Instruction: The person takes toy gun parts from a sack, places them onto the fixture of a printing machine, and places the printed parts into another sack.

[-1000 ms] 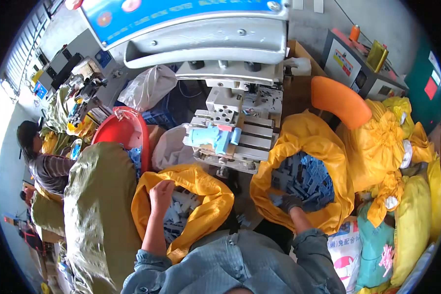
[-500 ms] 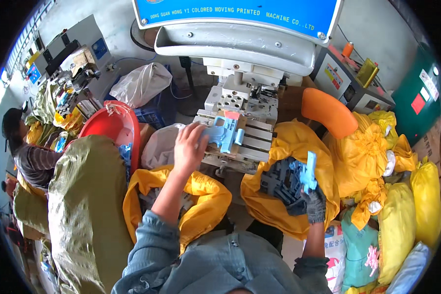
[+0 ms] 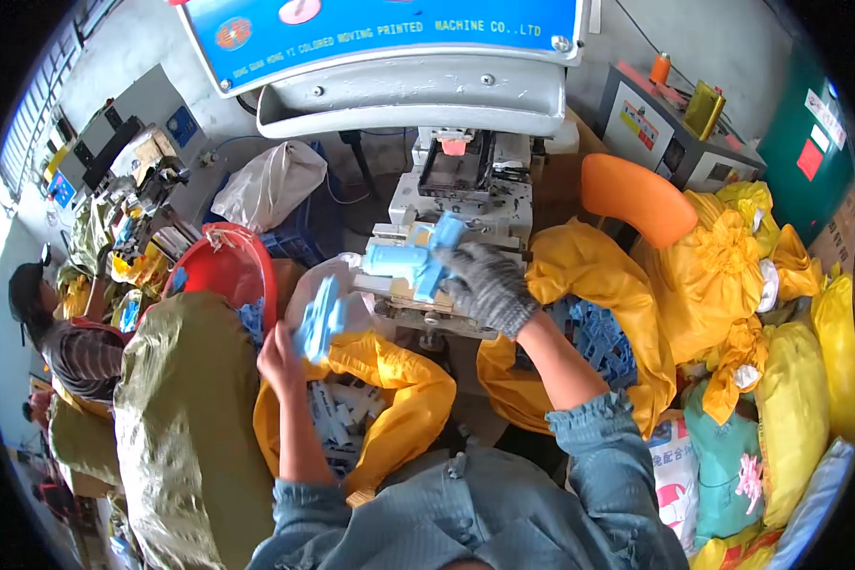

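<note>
At the left, my bare left hand [image 3: 281, 363] has its fingers closed at the edge of a light blue toy pistol [image 3: 321, 321], slightly smeared by motion, above a yellow bag [image 3: 413, 366] of pale and blue pieces. My right hand [image 3: 492, 287], in a grey knit glove, grips another light blue toy pistol [image 3: 394, 260] over the slotted bed [image 3: 418, 317] of a printing machine. Part of that pistol is behind the gloved fingers. Behind the bed sits a dark ink tray [image 3: 459, 176], with a pink pad [image 3: 454, 147] above it.
The machine's grey housing [image 3: 408, 95] overhangs the bed. A second yellow bag [image 3: 589, 261] of blue pieces stands right, near an orange chair back [image 3: 636, 204] and several tied yellow sacks. On the left are a tall olive sack [image 3: 176, 418], a red tub [image 3: 268, 275] and another person [image 3: 81, 356].
My left hand has left the bed and moved left and down with a pistol. My right hand has brought its pistol from the right bag to the bed. The view has shifted.
</note>
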